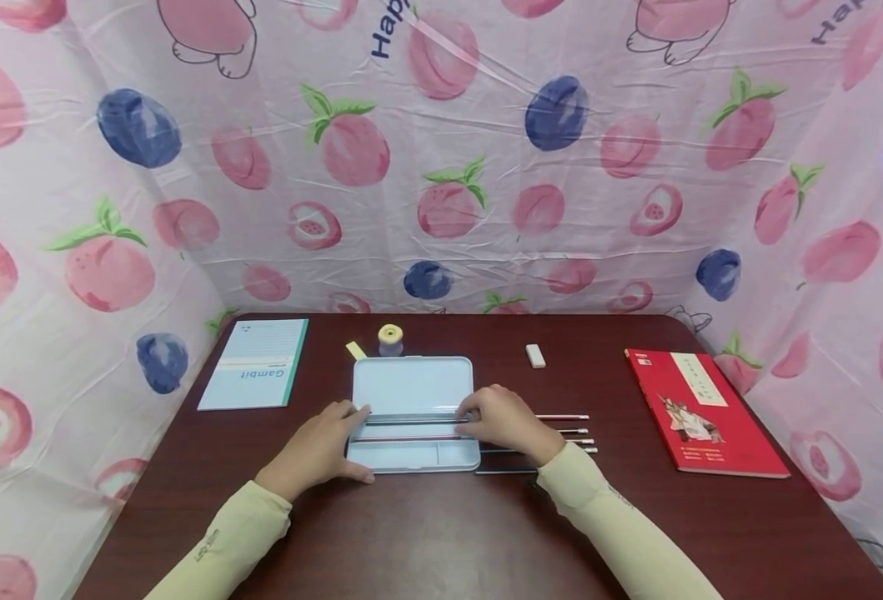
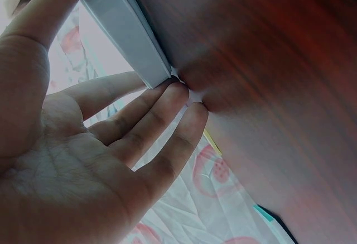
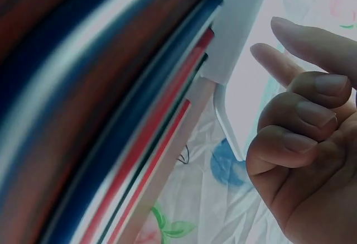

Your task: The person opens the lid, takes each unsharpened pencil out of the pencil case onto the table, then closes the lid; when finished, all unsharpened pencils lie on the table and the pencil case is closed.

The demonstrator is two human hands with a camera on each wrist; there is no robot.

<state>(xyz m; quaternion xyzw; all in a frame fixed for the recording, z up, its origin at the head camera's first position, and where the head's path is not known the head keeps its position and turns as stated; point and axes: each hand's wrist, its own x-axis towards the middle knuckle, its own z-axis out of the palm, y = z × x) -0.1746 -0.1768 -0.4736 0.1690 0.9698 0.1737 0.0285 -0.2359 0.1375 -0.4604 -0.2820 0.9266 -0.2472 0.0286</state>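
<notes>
A light-blue pencil case (image 1: 413,387) lies unfolded on the table. Across its inside run a dark pencil (image 1: 403,422) and a red one. My left hand (image 1: 326,446) rests along its left edge, thumb at the front corner; in the left wrist view, the fairly straight fingers touch the case's corner. My right hand (image 1: 507,421) reaches over the right end, thumb and index near the dark pencil. In the right wrist view those two tips stand apart with nothing visible between them, the other fingers curled. Several pencils (image 1: 565,417) lie right of the case, partly under that hand.
A white eraser (image 1: 535,356) lies behind my right hand. Behind the case are a yellow-topped spool-like object (image 1: 390,338) and a small yellow strip (image 1: 355,351). A notebook (image 1: 253,364) lies left, a red book (image 1: 704,417) right. Printed fabric hangs around the table.
</notes>
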